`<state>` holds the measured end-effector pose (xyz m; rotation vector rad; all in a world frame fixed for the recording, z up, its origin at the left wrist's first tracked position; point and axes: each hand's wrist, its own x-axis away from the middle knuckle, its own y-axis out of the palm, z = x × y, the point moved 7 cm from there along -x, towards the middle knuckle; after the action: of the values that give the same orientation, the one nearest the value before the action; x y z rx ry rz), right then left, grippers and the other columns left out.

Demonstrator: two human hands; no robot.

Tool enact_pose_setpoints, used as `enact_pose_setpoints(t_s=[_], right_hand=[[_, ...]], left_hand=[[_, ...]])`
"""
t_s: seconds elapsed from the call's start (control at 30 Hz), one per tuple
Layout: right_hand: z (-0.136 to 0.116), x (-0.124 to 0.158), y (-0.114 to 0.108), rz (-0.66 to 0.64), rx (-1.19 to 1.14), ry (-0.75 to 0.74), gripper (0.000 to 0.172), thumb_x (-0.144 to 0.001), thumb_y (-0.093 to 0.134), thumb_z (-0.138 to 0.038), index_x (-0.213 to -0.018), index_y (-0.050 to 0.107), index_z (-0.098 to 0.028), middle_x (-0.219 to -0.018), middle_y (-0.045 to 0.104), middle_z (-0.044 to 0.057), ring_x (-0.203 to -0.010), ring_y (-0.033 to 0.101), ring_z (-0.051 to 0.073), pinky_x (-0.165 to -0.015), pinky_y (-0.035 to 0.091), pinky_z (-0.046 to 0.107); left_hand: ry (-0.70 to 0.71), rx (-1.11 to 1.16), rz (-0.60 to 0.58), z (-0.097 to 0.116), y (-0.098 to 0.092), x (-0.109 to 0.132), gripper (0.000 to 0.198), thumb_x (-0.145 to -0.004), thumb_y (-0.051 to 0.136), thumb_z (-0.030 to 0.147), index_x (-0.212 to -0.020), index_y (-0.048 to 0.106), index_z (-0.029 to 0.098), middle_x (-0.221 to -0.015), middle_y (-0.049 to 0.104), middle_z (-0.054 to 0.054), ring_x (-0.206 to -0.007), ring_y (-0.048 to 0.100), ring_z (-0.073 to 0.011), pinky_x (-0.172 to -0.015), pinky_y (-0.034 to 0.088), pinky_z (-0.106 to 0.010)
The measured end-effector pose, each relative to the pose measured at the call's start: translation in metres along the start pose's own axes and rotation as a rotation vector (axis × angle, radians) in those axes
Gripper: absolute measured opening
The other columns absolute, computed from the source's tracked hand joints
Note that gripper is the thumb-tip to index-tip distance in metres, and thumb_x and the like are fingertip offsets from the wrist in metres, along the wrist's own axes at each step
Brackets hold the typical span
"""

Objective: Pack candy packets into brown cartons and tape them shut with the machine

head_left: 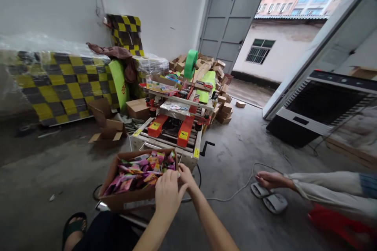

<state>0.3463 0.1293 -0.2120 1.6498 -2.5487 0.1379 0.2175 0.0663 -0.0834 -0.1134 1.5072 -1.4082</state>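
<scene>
An open cardboard box [138, 198] packed with small shiny pink, purple and green packets [144, 168] sits low in front of me, at the near end of a carton-sealing machine [173, 129]. At the box's right end, my left hand [167, 190] has its fingers bent over the rim, with the thumb apart on the outer side. Close beside it, my right hand [187, 177] is closed at the same end, its fingertips at the rim near the far corner. What lies under the fingers is partly hidden. Both hands grip the box's edge.
A crank handle [207, 148] juts from the machine's right side. A grey cable [235, 194] crosses the floor. On the right are a person's bare foot [269, 179], grey slippers [275, 202] and an air cooler [318, 106]. Small cartons [225, 111] lie piled behind; an opened carton [108, 125] lies left.
</scene>
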Motion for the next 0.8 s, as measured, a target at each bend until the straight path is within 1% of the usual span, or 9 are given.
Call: enact_pose_setpoints(t_s=[0.07, 0.13, 0.2, 0.27, 0.33, 0.4, 0.53, 0.7, 0.8], right_hand=[[-0.006, 0.01, -0.011, -0.008, -0.001, 0.002, 0.03, -0.067, 0.068, -0.044, -0.082, 0.072, -0.019, -0.083, 0.072, 0.006, -0.081, 0.065, 0.025, -0.078, 0.056, 0.038], [-0.011, 0.02, -0.022, -0.021, -0.01, 0.022, 0.04, -0.07, 0.067, -0.048, -0.095, 0.074, -0.018, -0.092, 0.073, 0.007, -0.082, 0.065, 0.022, -0.073, 0.056, 0.033], [-0.017, 0.027, -0.031, -0.044, -0.029, 0.034, 0.051, -0.073, 0.068, -0.053, -0.111, 0.073, -0.019, -0.102, 0.073, 0.006, -0.084, 0.065, 0.02, -0.072, 0.055, 0.03], [-0.027, 0.027, -0.035, -0.096, -0.057, 0.001, 0.063, -0.074, 0.07, -0.059, -0.123, 0.07, -0.02, -0.105, 0.072, 0.007, -0.085, 0.065, 0.019, -0.075, 0.055, 0.03], [-0.042, 0.026, -0.032, -0.179, -0.055, -0.072, 0.072, -0.073, 0.073, -0.064, -0.13, 0.068, -0.019, -0.11, 0.072, 0.008, -0.09, 0.066, 0.02, -0.081, 0.056, 0.033], [-0.058, 0.027, -0.027, -0.249, 0.02, -0.154, 0.077, -0.073, 0.075, -0.069, -0.131, 0.068, -0.019, -0.117, 0.07, 0.01, -0.099, 0.066, 0.024, -0.089, 0.056, 0.038], [-0.083, 0.036, -0.01, -0.418, 0.331, -0.288, 0.087, -0.075, 0.07, -0.078, -0.133, 0.068, -0.015, -0.119, 0.061, 0.013, -0.104, 0.063, 0.026, -0.095, 0.055, 0.043], [-0.092, 0.048, 0.023, -0.775, 0.652, -0.327, 0.103, -0.066, 0.075, -0.082, -0.142, 0.06, -0.014, -0.123, 0.047, 0.013, -0.104, 0.058, 0.023, -0.092, 0.058, 0.038], [-0.096, 0.041, 0.033, -0.806, 0.786, -0.392, 0.09, -0.066, 0.079, -0.077, -0.13, 0.069, -0.016, -0.12, 0.052, 0.012, -0.103, 0.059, 0.024, -0.088, 0.059, 0.034]], left_hand=[[0.113, 0.14, 0.211, -0.002, -0.037, 0.012, 0.022, -0.09, 0.068, 0.032, -0.106, 0.059, 0.019, -0.102, 0.064, -0.011, -0.097, 0.063, -0.0265, -0.086, 0.052, -0.039], [0.122, 0.174, 0.363, -0.025, -0.078, 0.02, 0.029, -0.09, 0.068, 0.029, -0.115, 0.056, 0.019, -0.109, 0.061, -0.013, -0.106, 0.06, -0.0275, -0.096, 0.05, -0.042], [-0.041, 0.114, 0.44, -0.073, -0.111, 0.021, 0.036, -0.087, 0.071, 0.032, -0.117, 0.055, 0.018, -0.111, 0.059, -0.014, -0.109, 0.058, -0.0296, -0.098, 0.049, -0.046], [-0.338, 0.097, 0.442, -0.138, -0.127, 0.023, 0.045, -0.084, 0.071, 0.044, -0.115, 0.056, 0.015, -0.111, 0.058, -0.016, -0.104, 0.059, -0.0301, -0.093, 0.052, -0.047], [-0.56, 0.236, 0.284, -0.191, -0.119, 0.026, 0.052, -0.082, 0.066, 0.056, -0.111, 0.059, 0.014, -0.105, 0.061, -0.014, -0.092, 0.062, -0.0265, -0.085, 0.056, -0.043], [-0.633, 0.426, 0.077, -0.214, -0.099, 0.028, 0.056, -0.079, 0.062, 0.064, -0.105, 0.063, 0.014, -0.099, 0.066, -0.011, -0.085, 0.065, -0.0232, -0.082, 0.057, -0.039], [-0.524, 0.616, -0.178, -0.196, -0.075, 0.024, 0.06, -0.076, 0.063, 0.07, -0.101, 0.07, 0.016, -0.1, 0.07, -0.01, -0.086, 0.068, -0.0227, -0.083, 0.057, -0.036], [-0.341, 0.561, -0.54, -0.172, -0.056, 0.013, 0.07, -0.06, 0.076, 0.074, -0.105, 0.076, 0.02, -0.096, 0.071, -0.006, -0.082, 0.068, -0.0233, -0.075, 0.055, -0.033], [-0.266, 0.529, -0.693, -0.18, -0.043, 0.006, 0.065, -0.058, 0.079, 0.071, -0.099, 0.078, 0.022, -0.086, 0.07, -0.003, -0.076, 0.065, -0.0212, -0.068, 0.05, -0.028]])
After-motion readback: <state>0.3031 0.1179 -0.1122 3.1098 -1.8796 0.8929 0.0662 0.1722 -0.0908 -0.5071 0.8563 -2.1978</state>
